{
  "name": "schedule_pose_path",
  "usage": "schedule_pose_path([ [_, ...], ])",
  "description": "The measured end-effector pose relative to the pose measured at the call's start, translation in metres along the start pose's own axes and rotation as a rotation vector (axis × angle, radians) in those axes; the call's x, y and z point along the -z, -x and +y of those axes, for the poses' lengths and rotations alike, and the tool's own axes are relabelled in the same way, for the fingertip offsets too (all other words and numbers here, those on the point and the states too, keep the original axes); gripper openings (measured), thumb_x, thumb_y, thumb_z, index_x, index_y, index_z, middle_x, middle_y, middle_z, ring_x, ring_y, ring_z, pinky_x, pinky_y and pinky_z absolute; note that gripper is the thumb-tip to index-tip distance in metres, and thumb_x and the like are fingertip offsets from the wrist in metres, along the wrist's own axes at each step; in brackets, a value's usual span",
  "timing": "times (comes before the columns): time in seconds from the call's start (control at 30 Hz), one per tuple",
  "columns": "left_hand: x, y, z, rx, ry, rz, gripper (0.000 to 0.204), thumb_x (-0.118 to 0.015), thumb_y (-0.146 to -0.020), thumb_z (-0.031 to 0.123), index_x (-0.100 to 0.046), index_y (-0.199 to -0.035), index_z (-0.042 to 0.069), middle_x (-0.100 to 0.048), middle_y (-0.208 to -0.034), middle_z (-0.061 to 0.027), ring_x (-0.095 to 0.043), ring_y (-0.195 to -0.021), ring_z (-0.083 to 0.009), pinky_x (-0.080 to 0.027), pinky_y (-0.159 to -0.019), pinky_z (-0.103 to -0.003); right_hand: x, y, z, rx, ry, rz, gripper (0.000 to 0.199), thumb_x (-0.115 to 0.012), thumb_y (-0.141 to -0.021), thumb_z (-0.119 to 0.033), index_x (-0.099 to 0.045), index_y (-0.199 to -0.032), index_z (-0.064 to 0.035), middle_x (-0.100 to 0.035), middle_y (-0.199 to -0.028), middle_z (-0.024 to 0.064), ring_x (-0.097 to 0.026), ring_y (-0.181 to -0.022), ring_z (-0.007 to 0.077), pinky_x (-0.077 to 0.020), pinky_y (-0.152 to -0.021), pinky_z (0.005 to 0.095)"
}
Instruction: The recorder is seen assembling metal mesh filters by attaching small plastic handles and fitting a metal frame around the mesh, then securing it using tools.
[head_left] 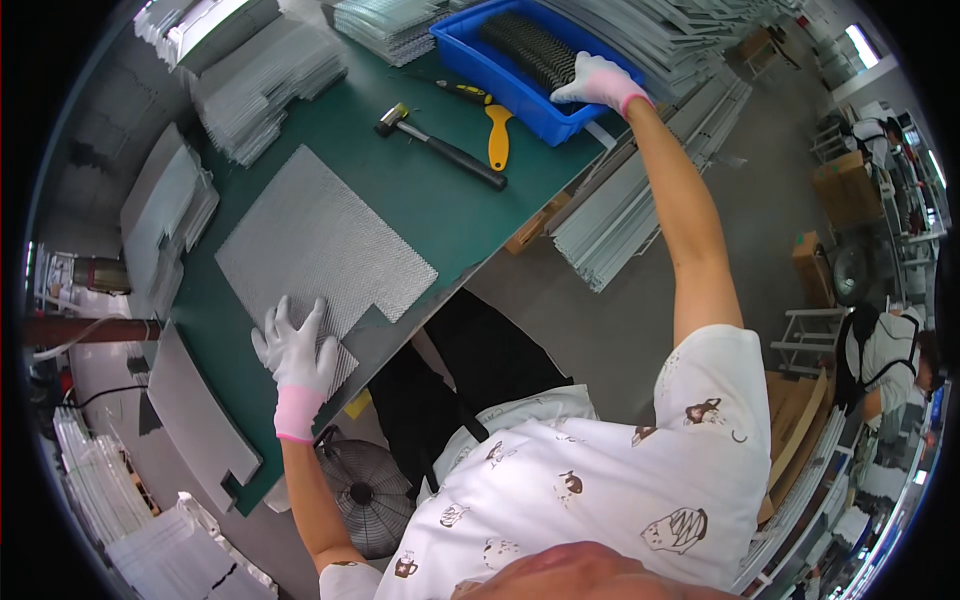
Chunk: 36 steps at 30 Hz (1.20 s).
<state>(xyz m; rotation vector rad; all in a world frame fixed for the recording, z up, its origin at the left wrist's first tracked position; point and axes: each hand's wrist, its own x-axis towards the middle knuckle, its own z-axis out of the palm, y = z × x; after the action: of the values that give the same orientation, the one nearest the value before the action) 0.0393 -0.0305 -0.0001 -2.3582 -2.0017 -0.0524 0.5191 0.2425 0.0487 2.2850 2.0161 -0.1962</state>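
1. Left hand (298, 355): gloved, lower left of center, forearm rising from the lower edge. Fingers splayed, grip wide, laid on the near edge of the mesh sheet (320, 235).
2. Mesh sheet: flat on the green worktop (440, 215), left of center.
3. Right hand (600, 84): gloved, top of frame, right of center, arm outstretched. Over the blue bin (502, 100), beside the dark coils (525, 45); can't tell if grip holds any.

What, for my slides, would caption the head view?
Gloved left hand on a mesh sheet, right hand at a blue bin.
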Motion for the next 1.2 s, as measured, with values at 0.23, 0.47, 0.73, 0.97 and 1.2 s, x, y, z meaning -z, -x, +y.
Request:
schedule_pose_path([
  [0.23,-0.003,-0.006,-0.012,-0.052,0.175,0.126,0.058,-0.066,-0.075,0.027,-0.052,-0.129,0.01,-0.051,-0.13,-0.0144,-0.046,-0.122,-0.031,-0.024,-0.109,-0.049,0.006,-0.004,0.034,0.173,-0.748,0.114,0.086,-0.074,-0.073,-0.056,-0.051,-0.126,0.0075,-0.061,-0.117,0.0205,-0.059,-0.107,0.0223,-0.044,-0.095,0.0328],
  [0.47,-0.005,-0.006,-0.015,-0.019,0.189,0.11,0.054,-0.066,-0.073,0.028,-0.057,-0.123,0.008,-0.053,-0.129,-0.0146,-0.046,-0.121,-0.0321,-0.027,-0.107,-0.048,0.002,-0.001,0.037,0.082,-1.0,0.123,0.077,-0.072,-0.077,-0.053,-0.052,-0.13,-0.0004,-0.061,-0.114,0.0107,-0.056,-0.103,0.0186,-0.0444,-0.089,0.0311],
  [0.73,-0.005,0.003,-0.021,-0.013,0.192,0.111,0.053,-0.064,-0.077,0.028,-0.055,-0.126,0.009,-0.051,-0.13,-0.0158,-0.045,-0.122,-0.0343,-0.031,-0.105,-0.046,-0.013,-0.018,0.03,0.376,-0.482,0.38,0.046,-0.064,-0.086,-0.042,-0.066,-0.112,-0.0051,-0.069,-0.104,0.0153,-0.066,-0.098,0.03,-0.0482,-0.086,0.0386],
  [0.97,-0.018,0.0,-0.023,0.001,0.183,0.144,0.054,-0.064,-0.077,0.038,-0.059,-0.125,0.013,-0.052,-0.131,-0.0128,-0.047,-0.122,-0.0324,-0.032,-0.104,-0.049,-0.017,-0.019,0.032,0.334,-0.289,0.231,0.049,-0.065,-0.085,-0.016,-0.05,-0.129,-0.0005,-0.062,-0.115,0.0209,-0.06,-0.108,0.0316,-0.0432,-0.097,0.0371],
  [1.2,-0.014,0.014,0.003,0.021,0.178,0.127,0.054,-0.065,-0.077,0.036,-0.058,-0.125,0.011,-0.052,-0.13,-0.0126,-0.047,-0.121,-0.0329,-0.031,-0.104,-0.047,0.004,0.027,0.017,0.284,-0.083,0.667,0.05,-0.068,-0.084,-0.02,-0.053,-0.126,0.003,-0.061,-0.113,0.02,-0.058,-0.109,0.0317,-0.0429,-0.097,0.0381],
])
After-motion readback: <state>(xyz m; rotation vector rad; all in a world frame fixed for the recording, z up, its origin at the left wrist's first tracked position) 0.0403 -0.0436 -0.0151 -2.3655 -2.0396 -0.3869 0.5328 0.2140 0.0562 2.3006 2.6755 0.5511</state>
